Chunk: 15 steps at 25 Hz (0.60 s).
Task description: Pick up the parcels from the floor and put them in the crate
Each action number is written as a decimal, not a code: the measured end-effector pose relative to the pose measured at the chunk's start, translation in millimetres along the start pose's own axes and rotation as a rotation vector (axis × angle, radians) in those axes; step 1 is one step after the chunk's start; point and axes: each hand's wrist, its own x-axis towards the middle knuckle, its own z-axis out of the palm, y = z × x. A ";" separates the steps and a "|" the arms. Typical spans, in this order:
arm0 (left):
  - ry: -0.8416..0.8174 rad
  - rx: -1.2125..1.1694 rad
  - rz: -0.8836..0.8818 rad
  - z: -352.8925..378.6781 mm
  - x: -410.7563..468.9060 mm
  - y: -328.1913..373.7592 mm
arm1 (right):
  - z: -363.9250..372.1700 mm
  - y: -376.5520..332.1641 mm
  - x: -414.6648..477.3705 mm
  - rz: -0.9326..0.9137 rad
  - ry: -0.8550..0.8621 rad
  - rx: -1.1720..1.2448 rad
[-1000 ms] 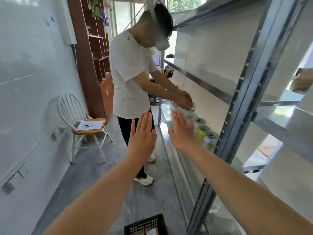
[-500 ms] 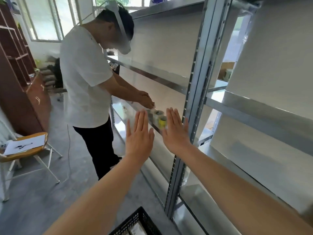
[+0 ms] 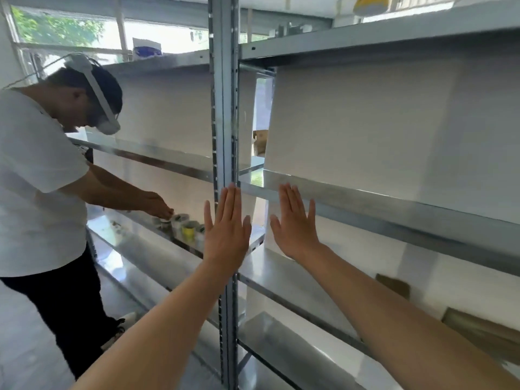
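Steel upright [image 3: 223,108] stands behind left hand [image 3: 226,235]; tape rolls [image 3: 187,228] beside.

I see grey metal shelving [image 3: 394,204] filling the centre and right of the frame. Its perforated upright post [image 3: 225,108] runs top to bottom through the middle. White panels [image 3: 365,122] back the shelves. In the upper left, a window [image 3: 70,32] lets in bright daylight, with green foliage outside. Grey floor [image 3: 28,347] shows at the lower left, and the shelf surfaces gleam.
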 end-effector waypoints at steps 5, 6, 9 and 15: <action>0.038 -0.124 0.122 -14.3 -25.4 111.5 | -62.6 77.0 -68.2 0.102 0.039 -0.082; 0.031 -0.154 0.144 -16.2 -34.6 136.9 | -75.8 95.5 -85.6 0.128 0.045 -0.102; 0.007 -0.199 0.201 -23.7 -63.2 212.0 | -116.7 150.2 -138.6 0.247 0.059 -0.085; -0.045 -0.404 0.507 -74.4 -134.4 420.4 | -227.3 282.6 -286.4 0.589 0.120 -0.208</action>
